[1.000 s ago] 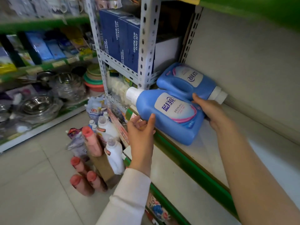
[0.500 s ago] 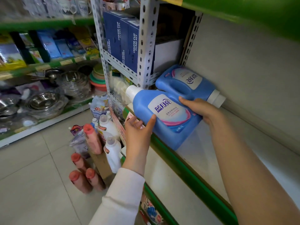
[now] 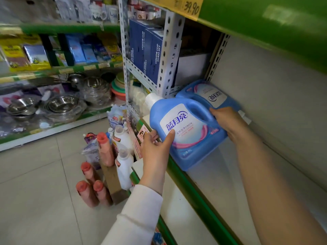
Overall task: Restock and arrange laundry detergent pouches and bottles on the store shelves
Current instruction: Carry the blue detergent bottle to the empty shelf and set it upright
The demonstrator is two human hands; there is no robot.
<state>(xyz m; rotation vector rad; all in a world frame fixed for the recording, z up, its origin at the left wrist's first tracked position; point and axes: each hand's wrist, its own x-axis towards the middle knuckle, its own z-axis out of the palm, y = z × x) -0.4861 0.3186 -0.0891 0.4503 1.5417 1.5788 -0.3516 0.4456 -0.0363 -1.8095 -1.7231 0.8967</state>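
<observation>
The left hand (image 3: pixel 155 147), reaching out of a cream sleeve (image 3: pixel 138 214), cups the lower side of the front blue detergent bottle (image 3: pixel 187 138). Its thumb is laid flat on the white label and its fingers are curled beneath the bottle's edge. At two o'clock from it, the right hand (image 3: pixel 228 121) grips the same bottle on the handle side, with the fingers wrapped out of sight behind it. The bottle is tilted, its white cap (image 3: pixel 152 100) pointing to ten o'clock and its base corner over the green front lip of the shelf (image 3: pixel 230 174). Just behind it, touching at one o'clock, a second blue detergent bottle (image 3: pixel 212 96) lies on its side on the same shelf against the back panel. At twelve o'clock a perforated white upright (image 3: pixel 169 55) stands in front of navy liquor cup glass set boxes (image 3: pixel 150 55), and a yellow price tag (image 3: pixel 191 6) reading 39.90 hangs above. At eight o'clock from the left hand, on the tiled floor, are white bottles (image 3: pixel 123 167), pink-capped bottles (image 3: pixel 88 190) and a cardboard box (image 3: pixel 113 181), with a refill pouch (image 3: pixel 115 117) leaning beyond them. Steel bowls (image 3: pixel 62 105) fill the far shelving at nine o'clock.
</observation>
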